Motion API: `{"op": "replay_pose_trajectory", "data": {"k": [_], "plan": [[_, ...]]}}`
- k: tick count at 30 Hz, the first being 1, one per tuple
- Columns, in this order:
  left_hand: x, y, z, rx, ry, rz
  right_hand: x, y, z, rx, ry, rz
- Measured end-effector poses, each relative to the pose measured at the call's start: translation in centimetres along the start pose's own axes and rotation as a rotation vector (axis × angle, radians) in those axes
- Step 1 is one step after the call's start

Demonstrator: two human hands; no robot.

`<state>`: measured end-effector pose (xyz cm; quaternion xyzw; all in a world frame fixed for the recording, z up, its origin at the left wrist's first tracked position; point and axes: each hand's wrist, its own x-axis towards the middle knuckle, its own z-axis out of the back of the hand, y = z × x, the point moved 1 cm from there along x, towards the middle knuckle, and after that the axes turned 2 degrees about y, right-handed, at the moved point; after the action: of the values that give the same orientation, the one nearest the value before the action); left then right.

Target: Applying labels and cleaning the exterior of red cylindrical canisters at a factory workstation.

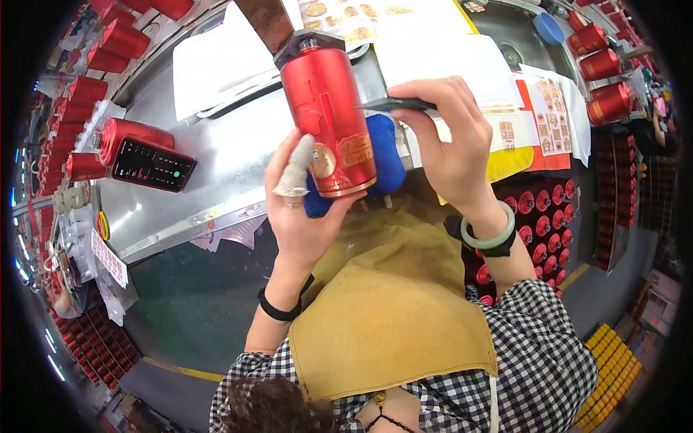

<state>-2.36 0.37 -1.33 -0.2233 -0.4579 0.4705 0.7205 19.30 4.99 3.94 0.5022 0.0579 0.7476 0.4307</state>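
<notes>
My left hand (303,227) is wrapped round the lower part of a red bottle (317,86) with a gold rim and gold decals; a pale finger cot (297,162) covers one of its fingers. The bottle tilts slightly, its metal neck pointing away from me. A round gold emblem (322,160) and a gold label (355,149) sit low on its side. Between thumb and fingers, my right hand (458,137) pinches dark tweezers (408,104). Their tips point left at the bottle's right edge; whether they touch it I cannot tell.
A blue pad (388,155) lies below the bottle on the metal worktable (224,159). At the left a phone (154,164) leans on a red bottle. Gold decal sheets (554,115) and white paper lie around. Racked red bottles (541,227) stand at my right.
</notes>
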Motion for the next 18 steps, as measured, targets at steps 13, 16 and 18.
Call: {"op": "replay_pose_trajectory", "data": {"k": [13, 16, 18], "plan": [[-1.7, 0.0, -0.5, 0.329, -0.012, -0.219, -4.0, 1.3, 0.4, 0.168, 0.049, -0.416], [-1.1, -0.8, -0.6, 0.374, 0.027, -0.291, -4.3, 1.3, 0.6, 0.150, 0.031, -0.404], [-2.6, 0.4, -1.1, 0.157, -0.090, -0.144, -4.5, 1.4, 0.7, 0.147, 0.028, -0.405]]}}
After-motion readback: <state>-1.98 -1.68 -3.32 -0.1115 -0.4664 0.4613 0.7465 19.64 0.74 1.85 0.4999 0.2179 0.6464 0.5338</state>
